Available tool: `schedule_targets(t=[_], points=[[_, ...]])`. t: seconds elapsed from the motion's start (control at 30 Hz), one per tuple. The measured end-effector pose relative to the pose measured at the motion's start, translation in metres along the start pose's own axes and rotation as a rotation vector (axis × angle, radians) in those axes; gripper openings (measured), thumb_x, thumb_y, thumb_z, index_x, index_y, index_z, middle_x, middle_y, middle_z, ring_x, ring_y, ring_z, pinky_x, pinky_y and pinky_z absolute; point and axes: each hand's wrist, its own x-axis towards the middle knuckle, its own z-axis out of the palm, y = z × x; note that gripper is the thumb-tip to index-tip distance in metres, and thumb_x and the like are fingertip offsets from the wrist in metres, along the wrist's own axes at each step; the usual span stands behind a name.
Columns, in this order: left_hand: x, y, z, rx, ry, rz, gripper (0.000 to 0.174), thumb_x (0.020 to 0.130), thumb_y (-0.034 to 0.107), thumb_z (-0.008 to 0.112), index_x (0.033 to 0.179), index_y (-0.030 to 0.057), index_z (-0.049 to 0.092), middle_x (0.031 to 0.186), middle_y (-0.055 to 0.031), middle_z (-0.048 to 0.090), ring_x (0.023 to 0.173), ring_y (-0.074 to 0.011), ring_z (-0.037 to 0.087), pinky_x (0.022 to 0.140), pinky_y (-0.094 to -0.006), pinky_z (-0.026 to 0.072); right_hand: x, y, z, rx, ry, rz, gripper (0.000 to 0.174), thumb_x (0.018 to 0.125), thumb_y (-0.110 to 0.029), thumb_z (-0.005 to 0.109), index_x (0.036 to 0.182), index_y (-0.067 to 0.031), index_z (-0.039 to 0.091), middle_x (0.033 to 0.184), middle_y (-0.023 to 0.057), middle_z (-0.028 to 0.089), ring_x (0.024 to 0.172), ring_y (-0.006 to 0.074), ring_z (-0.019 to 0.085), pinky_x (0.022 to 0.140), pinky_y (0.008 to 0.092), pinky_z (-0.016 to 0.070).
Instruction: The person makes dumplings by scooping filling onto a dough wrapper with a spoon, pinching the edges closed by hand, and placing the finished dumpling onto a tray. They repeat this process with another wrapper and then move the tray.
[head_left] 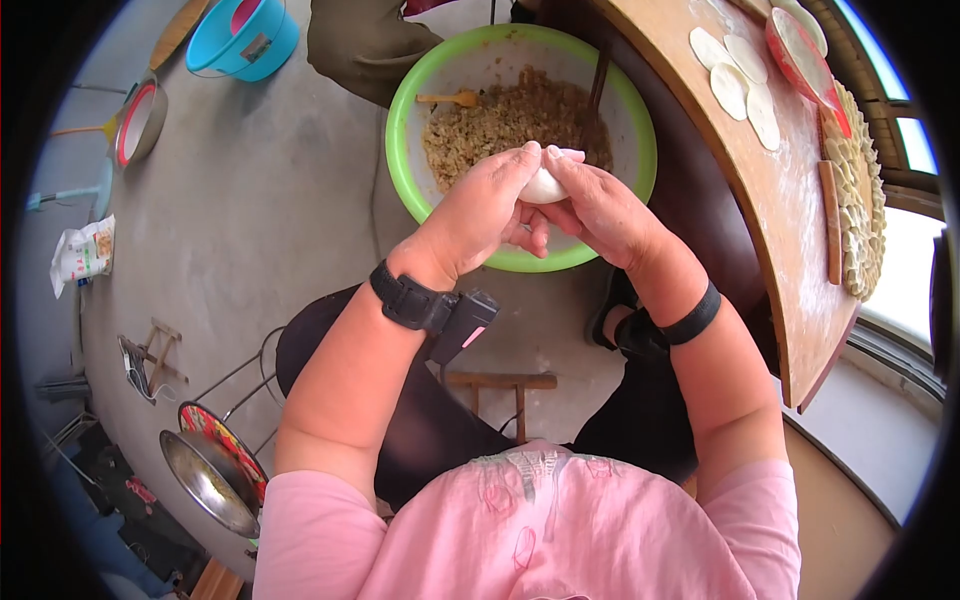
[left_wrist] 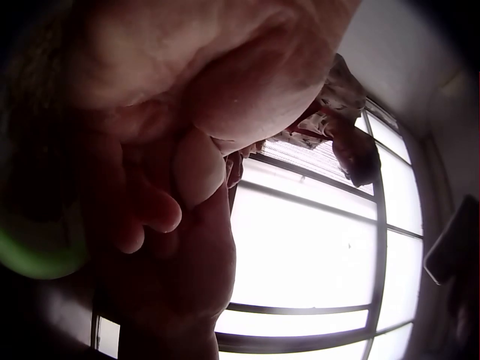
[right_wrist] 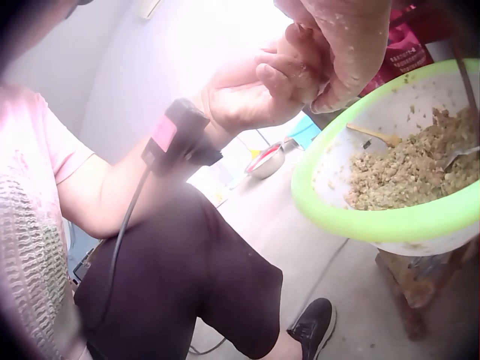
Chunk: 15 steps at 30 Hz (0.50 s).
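Observation:
Over the near part of a green-rimmed bowl (head_left: 398, 150), both hands come together around a pale white dumpling (head_left: 543, 187). The left hand (head_left: 482, 208) and right hand (head_left: 606, 212) pinch its upper edge, thumbs side by side, with fingers curled beneath. In the left wrist view, the smooth dough (left_wrist: 199, 169) bulges out between the two hands. The right wrist view shows the fingers bunched together, hiding the dumpling. Minced filling (head_left: 465, 140) lies in the bowl, with a small wooden spoon (head_left: 464, 98) on it and a dark utensil (head_left: 599, 80) leaning at the far right.
A floury wooden table (head_left: 775, 215) on the right carries several flat round wrappers (head_left: 728, 90), a red sieve-like container (head_left: 803, 62), a rolling pin (head_left: 831, 222) and rows of dumplings (head_left: 862, 200). A blue bucket (head_left: 262, 45) stands far left. Another person's leg (head_left: 362, 50) is beyond the bowl.

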Motion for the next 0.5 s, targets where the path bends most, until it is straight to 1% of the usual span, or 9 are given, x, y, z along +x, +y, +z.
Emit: schedule_targets(t=[0.07, 0.17, 0.27, 0.3, 0.37, 0.4, 0.47, 0.5], points=[[0.0, 0.001, 0.0, 0.001, -0.019, 0.007, 0.06, 0.109, 0.045, 0.029, 0.14, -0.0015, 0.052, 0.09, -0.0141, 0.068, 0.063, -0.0116, 0.057, 0.059, -0.0277, 0.056, -0.001, 0.002, 0.002, 0.0, -0.001, -0.03, 0.058, 0.109, -0.046, 0.034, 0.112, 0.0052, 0.06, 0.079, 0.0068, 0.059, 0.067, 0.0168, 0.06, 0.074, 0.0287, 0.049], [-0.001, 0.001, 0.0, -0.005, -0.031, 0.005, 0.06, 0.11, 0.044, 0.03, 0.14, -0.0018, 0.052, 0.09, -0.0138, 0.068, 0.063, -0.0115, 0.057, 0.059, -0.0278, 0.0561, -0.004, -0.006, 0.004, -0.1, -0.003, -0.024, 0.058, 0.109, -0.046, 0.033, 0.112, 0.0052, 0.06, 0.075, 0.0055, 0.056, 0.066, 0.0178, 0.06, 0.074, 0.0291, 0.0494], [-0.001, 0.002, -0.001, 0.0, -0.038, -0.004, 0.061, 0.109, 0.046, 0.029, 0.141, -0.0008, 0.051, 0.09, -0.0131, 0.068, 0.063, -0.0116, 0.057, 0.059, -0.0286, 0.056, -0.002, 0.0, 0.005, -0.082, 0.033, -0.034, 0.06, 0.108, -0.05, 0.031, 0.094, -0.002, 0.063, 0.068, 0.0039, 0.058, 0.064, 0.0131, 0.054, 0.062, 0.0275, 0.0408], [-0.001, 0.002, -0.002, 0.003, -0.041, -0.006, 0.061, 0.109, 0.047, 0.029, 0.141, -0.0003, 0.051, 0.09, -0.0128, 0.068, 0.064, -0.0116, 0.057, 0.059, -0.029, 0.0559, -0.002, -0.001, 0.007, -0.025, 0.027, -0.03, 0.058, 0.109, -0.049, 0.031, 0.1, -0.0003, 0.062, 0.067, 0.0037, 0.055, 0.064, 0.0151, 0.056, 0.065, 0.0289, 0.0436], [0.0, -0.001, -0.003, -0.006, -0.009, -0.038, 0.067, 0.108, 0.054, 0.026, 0.137, 0.0013, 0.055, 0.087, -0.0117, 0.067, 0.063, -0.0127, 0.057, 0.06, -0.0298, 0.0553, -0.002, -0.004, 0.012, 0.086, 0.014, -0.021, 0.057, 0.109, -0.046, 0.032, 0.114, 0.003, 0.06, 0.066, 0.0032, 0.05, 0.065, 0.0189, 0.059, 0.071, 0.0315, 0.0492], [0.001, -0.002, -0.004, -0.01, 0.008, -0.054, 0.07, 0.107, 0.057, 0.024, 0.135, 0.0021, 0.056, 0.086, -0.0112, 0.067, 0.063, -0.0133, 0.057, 0.06, -0.0301, 0.0551, -0.001, -0.003, 0.011, 0.132, 0.048, 0.016, 0.058, 0.109, -0.048, 0.032, 0.109, 0.0023, 0.061, 0.066, 0.0037, 0.052, 0.065, 0.0187, 0.059, 0.071, 0.0313, 0.0495], [0.005, -0.006, -0.007, -0.188, -0.019, -0.081, 0.074, 0.104, 0.065, 0.023, 0.122, 0.003, 0.059, 0.083, -0.012, 0.067, 0.061, -0.0156, 0.058, 0.061, -0.0328, 0.0558, 0.004, 0.001, 0.008, 0.225, 0.113, 0.089, 0.06, 0.108, -0.05, 0.031, 0.101, 0.0008, 0.063, 0.066, 0.0047, 0.056, 0.065, 0.0184, 0.058, 0.071, 0.0308, 0.0502], [0.006, -0.007, -0.009, -0.277, -0.032, -0.095, 0.076, 0.102, 0.068, 0.023, 0.115, 0.0035, 0.06, 0.081, -0.0123, 0.067, 0.06, -0.0167, 0.059, 0.062, -0.0341, 0.0562, 0.004, 0.001, 0.008, 0.295, 0.119, 0.098, 0.06, 0.108, -0.049, 0.031, 0.105, 0.0013, 0.062, 0.065, 0.0046, 0.056, 0.064, 0.0187, 0.058, 0.071, 0.0315, 0.0508]])
